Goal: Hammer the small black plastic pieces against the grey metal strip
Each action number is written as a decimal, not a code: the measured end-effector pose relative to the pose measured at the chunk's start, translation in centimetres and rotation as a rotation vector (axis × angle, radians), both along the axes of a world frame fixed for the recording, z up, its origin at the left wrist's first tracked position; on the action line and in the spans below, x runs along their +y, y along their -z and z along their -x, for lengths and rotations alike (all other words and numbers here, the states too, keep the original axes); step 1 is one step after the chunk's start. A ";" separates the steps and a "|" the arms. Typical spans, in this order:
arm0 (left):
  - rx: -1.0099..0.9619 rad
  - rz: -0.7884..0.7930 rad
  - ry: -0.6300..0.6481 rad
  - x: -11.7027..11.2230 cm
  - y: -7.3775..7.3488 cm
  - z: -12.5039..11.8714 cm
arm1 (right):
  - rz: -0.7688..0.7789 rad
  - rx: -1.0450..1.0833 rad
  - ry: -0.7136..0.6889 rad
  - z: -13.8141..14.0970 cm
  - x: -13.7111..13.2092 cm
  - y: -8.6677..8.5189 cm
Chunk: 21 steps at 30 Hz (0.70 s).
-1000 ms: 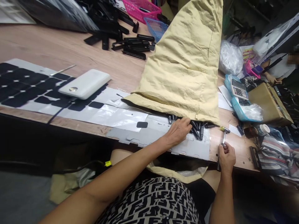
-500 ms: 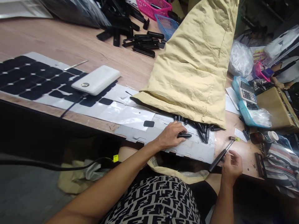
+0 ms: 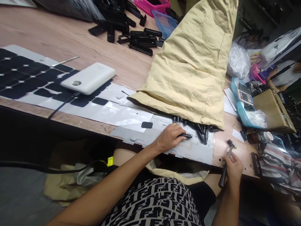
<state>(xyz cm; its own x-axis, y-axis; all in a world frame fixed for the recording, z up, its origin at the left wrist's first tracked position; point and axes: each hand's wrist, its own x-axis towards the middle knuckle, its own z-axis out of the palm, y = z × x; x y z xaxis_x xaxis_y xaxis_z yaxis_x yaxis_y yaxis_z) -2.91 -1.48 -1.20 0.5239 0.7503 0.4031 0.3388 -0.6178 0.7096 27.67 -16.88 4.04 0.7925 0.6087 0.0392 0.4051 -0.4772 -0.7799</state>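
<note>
My left hand [image 3: 169, 136] rests on a grey sheet [image 3: 188, 150] at the table's near edge, fingers pinched on a small black cylindrical part [image 3: 186, 136]. Several more black parts [image 3: 203, 131] spill from the mouth of a big yellow sack [image 3: 192, 62] just beyond it. My right hand [image 3: 233, 166] is closed round the black handle of a small hammer [image 3: 229, 150], whose head points up over the table edge, right of the sheet.
A white power bank [image 3: 88, 78] lies on a panel of dark cells [image 3: 21, 81] at left. Black plastic pieces [image 3: 138, 40], pink and blue baskets [image 3: 164, 20] stand at the back. A calculator [image 3: 244, 93], bags and a striped cloth [image 3: 279, 163] crowd the right. Another person sits far right.
My left hand drew one black part out of the pile onto the grey sheet. My right hand swung the hammer out sideways, then back up near the table edge.
</note>
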 end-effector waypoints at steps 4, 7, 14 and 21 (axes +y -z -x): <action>0.032 -0.018 0.033 0.0 -0.1 0.0 | -0.209 0.120 0.079 3.0 -0.3 -0.6; 0.034 0.000 0.055 0.1 0.0 0.1 | -0.268 0.090 -0.026 6.6 -0.5 -1.4; 0.015 0.012 0.030 0.1 0.2 0.2 | -0.154 0.057 -0.356 11.4 -1.5 -0.1; 0.029 0.000 0.030 0.1 0.1 0.0 | -0.122 -0.156 -0.580 12.8 -1.1 0.6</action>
<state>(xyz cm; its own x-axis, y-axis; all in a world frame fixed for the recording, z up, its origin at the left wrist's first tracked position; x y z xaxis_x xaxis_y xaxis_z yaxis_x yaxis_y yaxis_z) -2.89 -1.42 -1.33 0.5577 0.7341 0.3874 0.3401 -0.6278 0.7002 14.92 -17.96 3.47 0.3126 0.9230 0.2245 0.6857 -0.0557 -0.7258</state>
